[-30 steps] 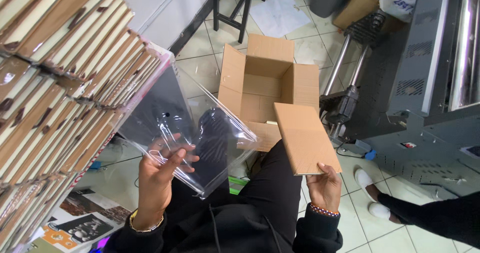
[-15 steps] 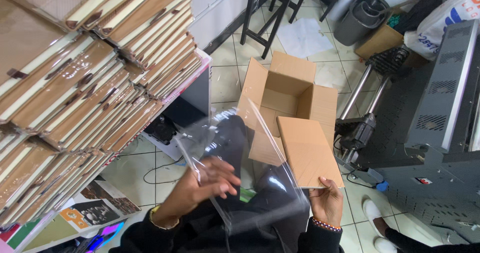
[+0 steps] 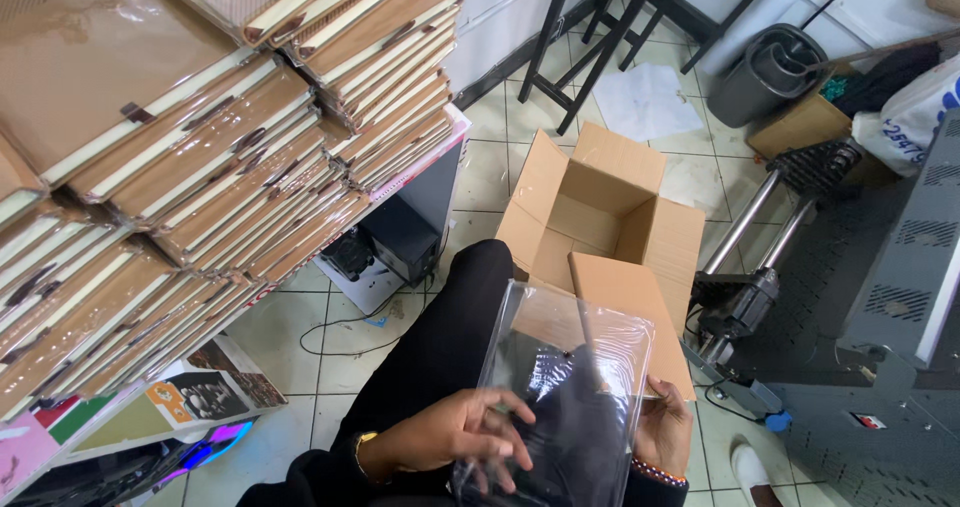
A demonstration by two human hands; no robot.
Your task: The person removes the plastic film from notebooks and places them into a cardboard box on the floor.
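Left hand (image 3: 455, 435) is in low over the lap, fingers curled and pinching the near left edge of a clear plastic sleeve (image 3: 565, 387), thumb on top, fingertips spread across the film. The sleeve lies tilted across the dark trousers (image 3: 440, 352), its open far end raised toward the cardboard box (image 3: 600, 217), glare running along its folds. Right hand (image 3: 665, 429) sits at the sleeve's right edge, partly behind the plastic; its fingers wrap the edge of a brown cardboard sheet (image 3: 630, 312) that runs up along the sleeve's right side, touching it. How tight that right grip is, I cannot tell, since the film and the board cover most of the fingers.

The box stands open on the tiled floor (image 3: 500, 157) just beyond the knee, flaps splayed, the cardboard sheet overlapping its near flap. To the left, heaped stacks of wrapped brown boards (image 3: 200, 147) lean across a table, cream edges showing, shiny film on top. Under that table sits a dark computer case (image 3: 395, 242) with a cable trailing on the tiles. On the right, a grey machine (image 3: 890, 297) with a roller; behind it a grey bin (image 3: 770, 72) and a white sheet of paper (image 3: 645, 102) on the floor. A white shoe (image 3: 750, 467) pokes in bottom right.
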